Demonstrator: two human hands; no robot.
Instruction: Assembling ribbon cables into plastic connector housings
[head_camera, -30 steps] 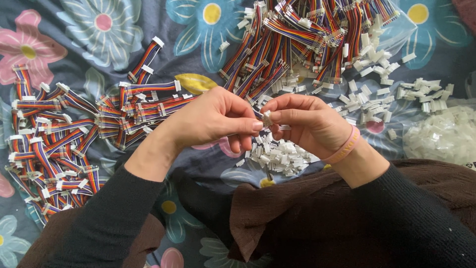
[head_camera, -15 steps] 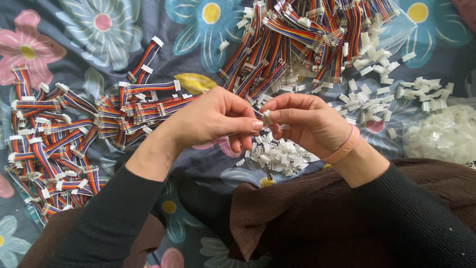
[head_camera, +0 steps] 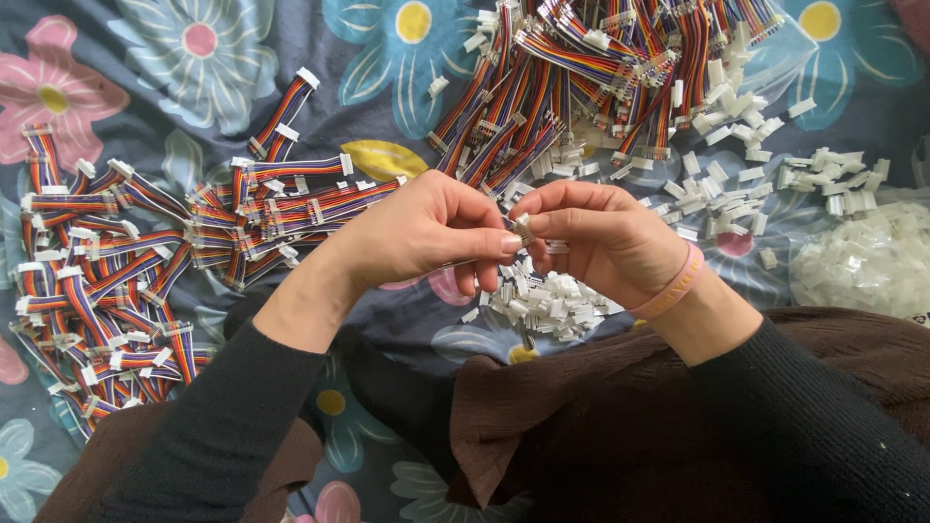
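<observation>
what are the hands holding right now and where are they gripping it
Both hands, left hand and right hand, pinch one small connector piece between their fingertips. Which part of it they grip cannot be told.

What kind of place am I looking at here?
Likely a home piecework spot, not a factory bench: a flowered cloth serves as the surface, heaped with rainbow ribbon cables and loose white connector housings.

Small white connector piece [head_camera: 523, 230], pinched between fingertips of both hands, above white connector pile [head_camera: 547, 302].
</observation>
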